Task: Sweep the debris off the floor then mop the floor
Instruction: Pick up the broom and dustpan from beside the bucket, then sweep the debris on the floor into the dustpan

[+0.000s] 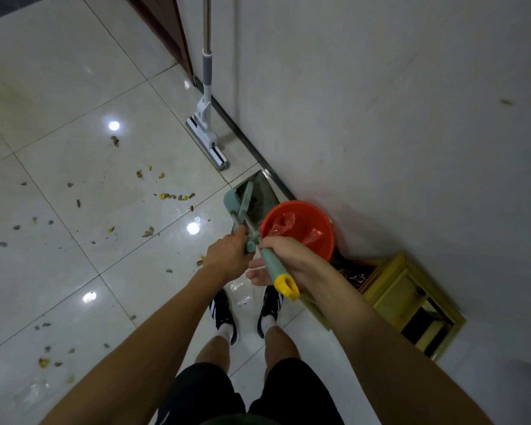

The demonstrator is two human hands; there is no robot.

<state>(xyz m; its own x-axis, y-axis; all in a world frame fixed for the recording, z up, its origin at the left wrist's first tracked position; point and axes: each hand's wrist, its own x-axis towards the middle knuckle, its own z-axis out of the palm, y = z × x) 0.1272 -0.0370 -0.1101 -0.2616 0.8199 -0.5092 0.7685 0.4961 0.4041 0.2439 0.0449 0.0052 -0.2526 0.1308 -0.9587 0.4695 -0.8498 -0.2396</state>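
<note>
Fingers of the right hand (292, 259) are curled tight round the broom (278, 269) handle, just below its yellow end cap. Fingers of the left hand (227, 256) are clamped on a second, thinner handle, which appears to belong to the dustpan (255, 194). The 2 handles sit touching each other, apparently clipped together.

Location of items, taken from the hands as centre:
- Dustpan: at 12 o'clock, on the floor (74, 102), near the wall.
- Red bucket (301, 228): at 1 o'clock, just beside the dustpan, with thin red plastic inside.
- Mop (207, 130): at 11 o'clock, leaning upright at the wall, untouched.
- Debris (166, 196): from 8 o'clock to 10 o'clock, scattered leaf scraps across several tiles, well apart from the dustpan.

Step in hand: judged as preparation for sweeping, namely separating broom from dustpan. No debris is gathered yet; mopping has not begun.

Next move calls for: pulling the 2 handles apart, then turning toward 9 o'clock and drawing the scraps into 1 pile. Keep the dustpan close for collection.
</note>
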